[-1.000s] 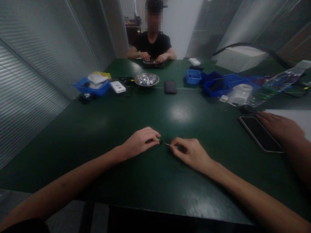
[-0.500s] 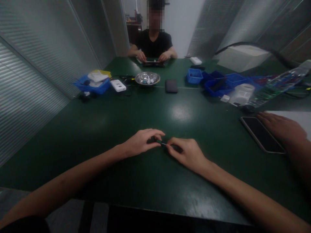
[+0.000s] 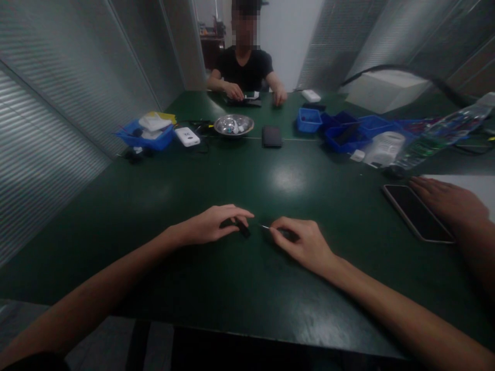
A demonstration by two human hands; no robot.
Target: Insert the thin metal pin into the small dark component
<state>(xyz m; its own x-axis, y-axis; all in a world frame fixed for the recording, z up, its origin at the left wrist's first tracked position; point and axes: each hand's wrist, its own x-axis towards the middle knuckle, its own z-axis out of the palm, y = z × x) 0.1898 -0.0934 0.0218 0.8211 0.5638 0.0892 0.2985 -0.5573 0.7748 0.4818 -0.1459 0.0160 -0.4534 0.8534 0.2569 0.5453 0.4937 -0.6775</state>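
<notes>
My left hand (image 3: 216,223) is over the table with its index finger stretched out. Its thumb and a bent finger are closed at a small dark, flat-looking piece (image 3: 243,230); its kind is too small to tell. To the right, my right hand (image 3: 303,238) pinches a thin, shiny metal-tipped tool (image 3: 264,226) between thumb and fingers. The rest of that tool is hidden in the hand. Its tip points left towards the dark piece, with a small gap between them.
The green table (image 3: 232,283) carries a steel bowl (image 3: 234,135), a dark square item (image 3: 272,137), blue bins (image 3: 309,121) and a plastic bottle (image 3: 444,131). A phone (image 3: 417,212) lies beside another person's hand (image 3: 450,198). Opposite sits a person (image 3: 245,69) in black.
My left hand has drawn left with the dark piece, away from the metal tip. My right hand has shifted slightly right. The person opposite has moved one hand to the side.
</notes>
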